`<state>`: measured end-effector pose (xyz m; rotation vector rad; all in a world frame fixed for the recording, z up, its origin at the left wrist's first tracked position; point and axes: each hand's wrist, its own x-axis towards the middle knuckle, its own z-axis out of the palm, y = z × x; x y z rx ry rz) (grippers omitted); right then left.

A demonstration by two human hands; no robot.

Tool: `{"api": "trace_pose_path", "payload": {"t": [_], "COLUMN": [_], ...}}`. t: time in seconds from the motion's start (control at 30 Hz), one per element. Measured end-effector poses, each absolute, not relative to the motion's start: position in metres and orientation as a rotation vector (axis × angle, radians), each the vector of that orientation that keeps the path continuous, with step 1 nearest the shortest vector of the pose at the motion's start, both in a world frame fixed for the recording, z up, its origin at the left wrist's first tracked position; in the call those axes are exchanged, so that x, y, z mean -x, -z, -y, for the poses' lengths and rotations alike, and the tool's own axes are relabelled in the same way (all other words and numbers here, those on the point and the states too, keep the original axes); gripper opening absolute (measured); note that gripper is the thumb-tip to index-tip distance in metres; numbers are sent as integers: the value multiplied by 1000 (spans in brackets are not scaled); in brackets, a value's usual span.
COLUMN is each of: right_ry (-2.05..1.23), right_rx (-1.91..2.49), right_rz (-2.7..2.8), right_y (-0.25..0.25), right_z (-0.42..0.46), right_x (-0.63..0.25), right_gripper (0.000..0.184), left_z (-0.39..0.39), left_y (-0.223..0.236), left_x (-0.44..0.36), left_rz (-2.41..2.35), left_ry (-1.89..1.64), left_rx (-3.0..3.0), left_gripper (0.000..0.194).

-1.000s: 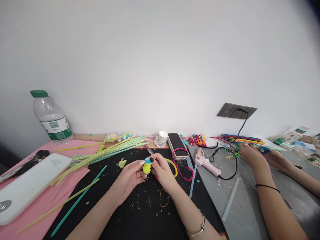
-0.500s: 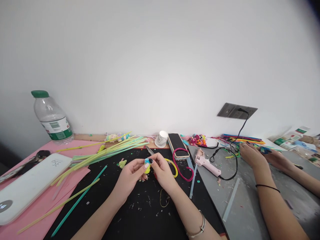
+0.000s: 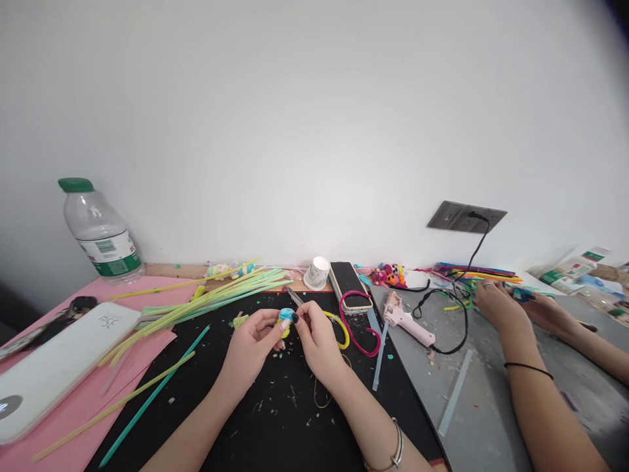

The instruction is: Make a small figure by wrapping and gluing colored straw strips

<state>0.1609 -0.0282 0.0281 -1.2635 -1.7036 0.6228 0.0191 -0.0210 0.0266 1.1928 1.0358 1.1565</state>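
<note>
Over the black mat [image 3: 275, 419], my left hand [image 3: 255, 341] pinches a small fuzzy blue and yellow pipe-cleaner piece [image 3: 286, 316]. My right hand [image 3: 317, 341] is closed at the piece's right side, thumb and fingertips pressed against it. Fingers hide part of the piece. Just behind my right hand lie scissors [image 3: 295, 297], their handles hidden. A yellow pipe cleaner [image 3: 344, 331] and a curled magenta pipe cleaner [image 3: 376, 341] rest to the right of that hand. A small yellow-green scrap [image 3: 240, 320] lies left of my left hand.
Yellow and green pipe cleaners [image 3: 216, 301] spread at left, near a white power bank [image 3: 63, 373] and a bottle [image 3: 101, 229]. A paper cup [image 3: 317, 273], phone [image 3: 350, 286] and corded pink glue gun [image 3: 407, 324] stand ahead and right. Another person's hands [image 3: 501, 305] work at far right.
My right hand has shifted slightly right, away from my left fingers, showing more of the blue part. The other person's hands have moved a little.
</note>
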Motion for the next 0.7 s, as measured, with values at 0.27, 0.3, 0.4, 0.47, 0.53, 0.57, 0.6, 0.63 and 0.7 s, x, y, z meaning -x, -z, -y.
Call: {"api": "trace_pose_path", "payload": {"t": [0.27, 0.3, 0.4, 0.47, 0.53, 0.57, 0.6, 0.63, 0.7], "right_ry": [-429, -415, -412, -435, -447, -440, -430, -405, -358], "right_rx": [1340, 1341, 1323, 1312, 1318, 1333, 1353, 1386, 1465], "right_rz": [1724, 1725, 1727, 1726, 1702, 1673, 1634, 1575, 1457], "right_y": [-25, -25, -28, -31, -37, -40, -44, -49, -56], "right_z": [35, 36, 38, 39, 37, 36, 35, 34, 32], "right_x": [-155, -154, -151, -151, -157, -162, -169, -178, -203], "right_gripper": [14, 15, 16, 17, 17, 18, 18, 18, 18], "left_z": [23, 23, 23, 21, 19, 18, 18, 17, 17], "left_y": [-21, -21, -22, -24, -25, -26, -27, -27, -29], "left_x": [-17, -17, -16, -16, -15, -14, -13, -13, -11], "left_rz": [-1107, -1112, -1128, -1125, -1100, -1071, -1025, -968, -845], "left_ry": [-1196, -1202, -1220, -1238, -1250, -1248, -1240, -1230, -1200], "left_rx": [-1244, -1250, -1261, -1236, -1158, -1096, -1024, -945, -787], "left_gripper": [32, 32, 31, 31, 30, 30, 29, 29, 27]}}
